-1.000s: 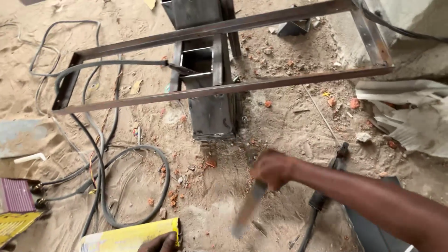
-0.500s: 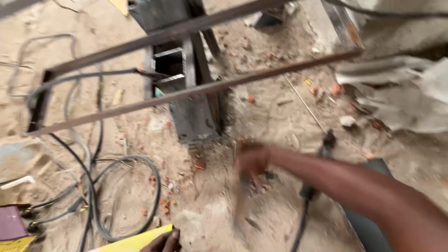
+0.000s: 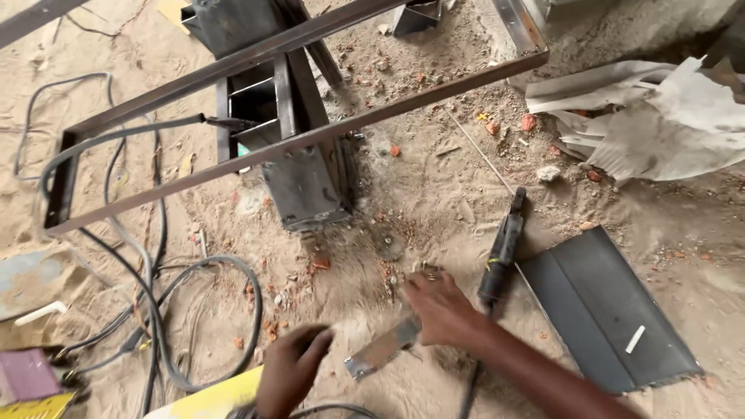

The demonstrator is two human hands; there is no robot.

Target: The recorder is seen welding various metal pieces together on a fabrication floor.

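My right hand (image 3: pixel 441 309) comes in from lower right, forearm angled up-left, palm down, grip clamped on the upper end of a flat metal strip (image 3: pixel 382 351). Strip lies tilted on the sandy floor (image 3: pixel 434 194), lower end pointing down-left. Left hand (image 3: pixel 289 368) enters from the bottom edge, fingers curled downward; can't tell if its grip is apart or together, nothing visibly in it. It hovers just beside the strip's lower end, w/ a yellow object (image 3: pixel 209 399) right under the wrist.

Hard to make out: left wrist cut off by the frame; yellow object only partly in view; fingertips of the right hand blur into the rubble. Small bits by the right fingertips, too small to ID.

Around: black welding electrode holder (image 3: pixel 503 248) just right of my right hand, thin rod sticking out up-left, its cable running down. Dark metal sheet (image 3: pixel 605 310) further right w/ a white chalk stick (image 3: pixel 635 339) on it. Long rectangular steel frame (image 3: pixel 295 140) rests across a dark metal box stand (image 3: pixel 299 174) above the hands. Cables (image 3: pixel 155 310) loop on the left. Crumpled grey sacks (image 3: pixel 660 116) upper right.
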